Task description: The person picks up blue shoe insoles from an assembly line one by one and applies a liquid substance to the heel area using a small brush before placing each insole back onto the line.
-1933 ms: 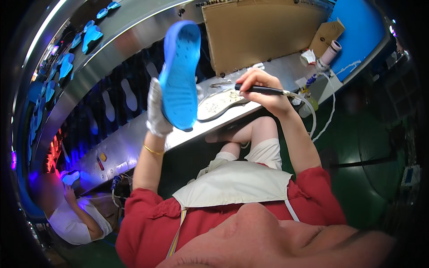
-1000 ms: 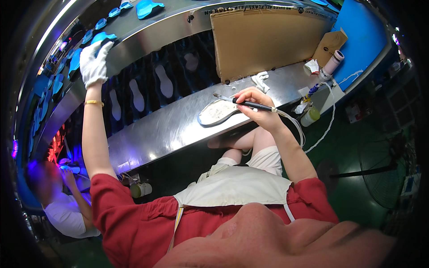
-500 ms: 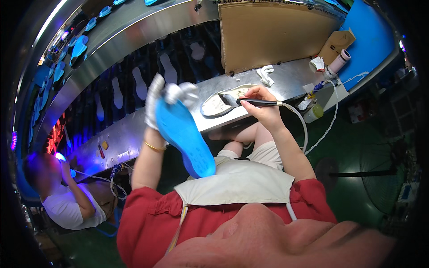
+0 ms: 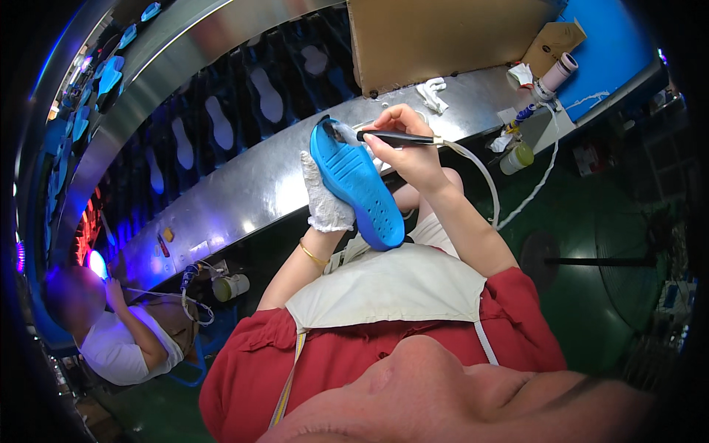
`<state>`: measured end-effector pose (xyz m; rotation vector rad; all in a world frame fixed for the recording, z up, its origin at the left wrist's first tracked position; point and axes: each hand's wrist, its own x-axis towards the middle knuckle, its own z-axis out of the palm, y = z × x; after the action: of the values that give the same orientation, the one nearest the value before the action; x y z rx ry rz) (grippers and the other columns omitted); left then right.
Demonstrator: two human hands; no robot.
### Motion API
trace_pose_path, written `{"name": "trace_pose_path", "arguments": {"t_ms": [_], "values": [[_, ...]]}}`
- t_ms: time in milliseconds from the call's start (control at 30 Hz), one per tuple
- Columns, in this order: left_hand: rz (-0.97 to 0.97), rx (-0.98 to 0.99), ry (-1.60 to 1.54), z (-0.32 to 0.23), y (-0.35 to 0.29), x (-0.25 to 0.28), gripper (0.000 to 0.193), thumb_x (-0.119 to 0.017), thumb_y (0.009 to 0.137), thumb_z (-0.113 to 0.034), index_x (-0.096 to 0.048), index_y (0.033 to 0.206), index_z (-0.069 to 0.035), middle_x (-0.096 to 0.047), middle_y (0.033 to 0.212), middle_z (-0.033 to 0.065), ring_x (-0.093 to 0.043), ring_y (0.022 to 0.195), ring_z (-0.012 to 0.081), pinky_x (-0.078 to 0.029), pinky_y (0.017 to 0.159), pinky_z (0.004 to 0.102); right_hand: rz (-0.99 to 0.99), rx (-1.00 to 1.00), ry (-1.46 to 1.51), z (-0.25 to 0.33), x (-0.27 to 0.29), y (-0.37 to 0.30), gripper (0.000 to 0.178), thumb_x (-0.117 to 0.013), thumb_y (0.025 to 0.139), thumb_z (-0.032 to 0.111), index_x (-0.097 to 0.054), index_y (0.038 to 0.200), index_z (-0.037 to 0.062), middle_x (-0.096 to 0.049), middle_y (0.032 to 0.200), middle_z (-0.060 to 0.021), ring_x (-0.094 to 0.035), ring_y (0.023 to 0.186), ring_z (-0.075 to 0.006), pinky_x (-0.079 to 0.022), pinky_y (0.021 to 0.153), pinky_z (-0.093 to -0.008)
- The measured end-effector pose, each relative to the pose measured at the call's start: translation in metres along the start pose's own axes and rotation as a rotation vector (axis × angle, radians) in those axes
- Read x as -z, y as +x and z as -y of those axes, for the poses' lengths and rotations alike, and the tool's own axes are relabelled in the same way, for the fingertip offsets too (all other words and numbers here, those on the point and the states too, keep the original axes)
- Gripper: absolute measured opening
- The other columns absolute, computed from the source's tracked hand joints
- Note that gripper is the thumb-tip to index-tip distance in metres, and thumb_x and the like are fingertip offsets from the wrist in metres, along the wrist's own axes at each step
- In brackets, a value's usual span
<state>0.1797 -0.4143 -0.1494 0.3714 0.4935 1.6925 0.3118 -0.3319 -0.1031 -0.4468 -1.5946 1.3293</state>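
Note:
My left hand (image 4: 326, 198), in a white glove, holds a blue shoe sole (image 4: 360, 184) tilted over the bench edge, close to my apron. The sole's face has grooves near the upper end and several small holes lower down. My bare right hand (image 4: 410, 152) grips a black-handled brush (image 4: 397, 138) fed by a pale hose (image 4: 481, 173). The pale bristles touch the sole's upper end or sit just over it. Behind my right hand, a pale oval dish on the bench is mostly hidden.
A metal bench (image 4: 244, 196) curves along the front, with a conveyor carrying several soles beyond it. A cardboard sheet (image 4: 443, 40) stands behind a crumpled white glove (image 4: 431, 94). Rightward are a pink cylinder (image 4: 559, 71) and a capped bottle (image 4: 517, 158). A co-worker (image 4: 125, 343) sits at left.
The blue sole has swung right and up in my left hand, now showing its grooved face. My right hand has lifted the brush from the pale dish to the sole's upper end.

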Motion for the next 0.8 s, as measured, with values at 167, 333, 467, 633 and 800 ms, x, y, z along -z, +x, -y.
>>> {"name": "trace_pose_path", "arguments": {"t_ms": [167,333,467,633,800], "values": [[0.104,0.005,-0.171,0.007,0.007,0.004,0.045,-0.039,0.099,-0.044,-0.055,0.116,-0.007,-0.058,0.118,0.0088,-0.058,0.105,0.0206,-0.049,0.093,0.036,0.086,0.014,-0.053,0.003,-0.015,-0.013,0.025,-0.067,0.08,0.0,-0.051,0.099,0.0052,-0.063,0.094,-0.0065,-0.061,0.088,-0.0096,-0.049,0.081,-0.0243],[0.021,0.034,-0.011,-0.008,0.004,0.02,0.06,-0.039,0.092,-0.058,-0.05,0.125,-0.01,-0.057,0.119,0.0109,-0.057,0.107,0.0234,-0.048,0.095,0.0378,0.036,-0.012,-0.011,-0.002,-0.006,-0.016,0.033,-0.066,0.08,-0.001,-0.047,0.106,0.0038,-0.061,0.094,-0.0068,-0.06,0.089,-0.012,-0.049,0.083,-0.0261],[-0.171,-0.011,0.125,-0.007,0.008,0.044,0.074,-0.044,0.084,-0.07,-0.051,0.124,-0.008,-0.058,0.117,0.0129,-0.058,0.104,0.0249,-0.05,0.091,0.0401,0.199,0.135,-0.318,0.006,-0.022,-0.032,0.026,-0.069,0.076,0.002,-0.057,0.098,0.0013,-0.063,0.091,-0.0086,-0.064,0.082,-0.0114,-0.052,0.077,-0.0248],[-0.168,0.07,0.065,-0.019,0.0,0.031,0.072,-0.044,0.085,-0.069,-0.054,0.121,-0.007,-0.06,0.113,0.013,-0.059,0.101,0.0263,-0.049,0.092,0.0412,0.124,-0.031,-0.106,0.002,-0.016,-0.04,0.023,-0.069,0.074,0.006,-0.057,0.093,0.0023,-0.063,0.085,-0.0078,-0.064,0.076,-0.0137,-0.052,0.07,-0.0253],[-0.165,0.096,0.192,-0.025,-0.002,0.03,0.078,-0.039,0.086,-0.071,-0.051,0.126,-0.005,-0.059,0.12,0.0151,-0.058,0.106,0.0296,-0.048,0.094,0.0421,0.225,0.0,-0.138,0.003,-0.016,-0.056,0.019,-0.07,0.075,0.006,-0.06,0.09,0.002,-0.063,0.081,-0.006,-0.062,0.073,-0.0119,-0.05,0.065,-0.0248]]}}
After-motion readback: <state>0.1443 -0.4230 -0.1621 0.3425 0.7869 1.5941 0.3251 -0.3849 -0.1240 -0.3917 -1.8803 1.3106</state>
